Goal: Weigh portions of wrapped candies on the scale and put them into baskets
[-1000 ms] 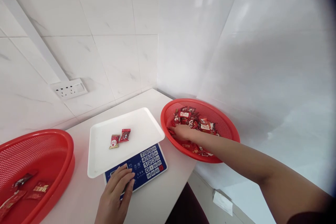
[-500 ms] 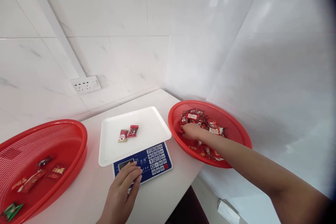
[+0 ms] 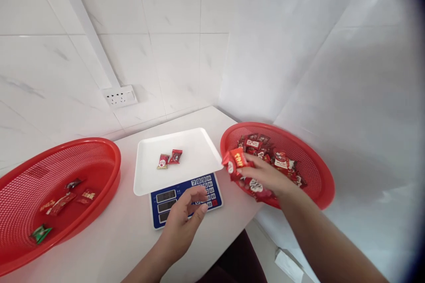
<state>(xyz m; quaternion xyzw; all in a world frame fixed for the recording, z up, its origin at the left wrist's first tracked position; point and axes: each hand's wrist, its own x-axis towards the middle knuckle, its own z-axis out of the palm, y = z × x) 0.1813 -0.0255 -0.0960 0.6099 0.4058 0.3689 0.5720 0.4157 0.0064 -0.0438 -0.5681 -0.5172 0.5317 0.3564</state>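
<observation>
My right hand [image 3: 267, 176] grips several red snack packets [image 3: 236, 159] over the near left rim of the right-hand red basket [image 3: 323, 188]. More red and brown packets [image 3: 282, 161] lie inside that basket. My left hand [image 3: 186, 221] is in front of a blue digital scale [image 3: 217, 191], palm turned inward, fingers curved and apart, holding nothing. It covers part of the keypad. On the scale rests a white tray [image 3: 146, 179] carrying two small wrapped packets, one red and gold [image 3: 163, 161], the other dark red [image 3: 175, 156].
Another red mesh basket [image 3: 114, 172] stands at the left, with a few red packets [image 3: 61, 203] and a green one [image 3: 41, 233]. A white table [image 3: 122, 247] carries everything, against a tiled wall with a power socket [image 3: 119, 96].
My right hand has come up out of the right basket with packets in it, toward the tray. My left hand has shifted right, uncovering the scale's displays. The view has turned slightly.
</observation>
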